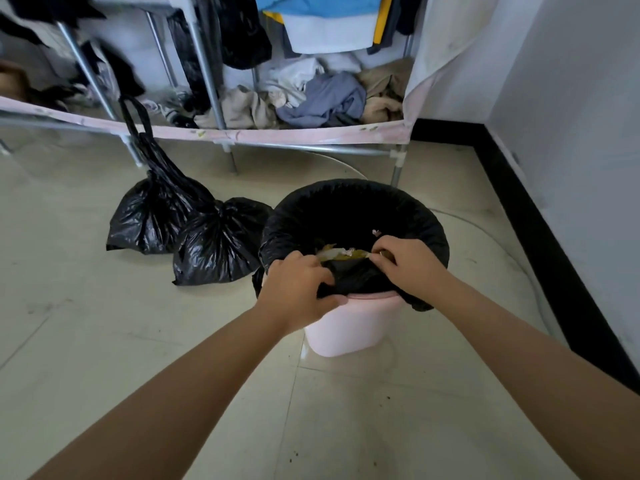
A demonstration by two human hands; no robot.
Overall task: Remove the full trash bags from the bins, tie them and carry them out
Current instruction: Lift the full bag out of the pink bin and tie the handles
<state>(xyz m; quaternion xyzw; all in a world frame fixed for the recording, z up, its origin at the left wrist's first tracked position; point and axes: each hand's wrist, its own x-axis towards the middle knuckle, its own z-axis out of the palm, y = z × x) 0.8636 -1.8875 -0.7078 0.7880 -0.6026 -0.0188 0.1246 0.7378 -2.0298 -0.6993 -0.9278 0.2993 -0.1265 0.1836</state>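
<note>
A pink bin (346, 327) stands on the tiled floor, lined with a black trash bag (353, 209) folded over its rim. Yellow and white rubbish (337, 253) shows inside. My left hand (298, 285) grips the bag's near edge at the rim, fingers curled round the plastic. My right hand (405, 263) pinches the same near edge a little to the right. The bag's near edge is pulled off the rim between my hands. Two tied black trash bags lie on the floor left of the bin, one (152, 213) with its long handles upright, the other (218, 244) against the bin.
A metal-framed wardrobe (221, 98) with a pink fabric edge stands behind, holding hanging clothes and a heap of crumpled garments (322, 95). A white wall with black skirting (540, 237) runs along the right. Bare floor tiles lie in front.
</note>
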